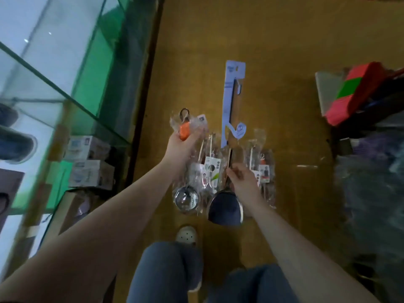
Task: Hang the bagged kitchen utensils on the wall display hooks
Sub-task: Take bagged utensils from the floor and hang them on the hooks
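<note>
Knees in jeans at bottom centre, pale shoe just above them, brownish floor beyond. From my remote seat: left hand at centre frame is curled round the orange handle of a bagged utensil, whose metal loop pokes up inside the plastic. Right hand pinches the thin shaft of the dark spatula, thumb and fingers closed on it, blade at lower centre. A long blue card runs up from it, looks like the same item. Other bagged utensils lie on the floor between and beside the hands: ladle, one more bag at right. Glass case fills the left side, red-green box upper right. No wall hooks in view. I judge the step as gathering stock. To do it well: grip at the handles so the hang holes stay free, lift the spatula slowly so its blade doesn't snag neighbouring bags, keep the plastic untwisted
</note>
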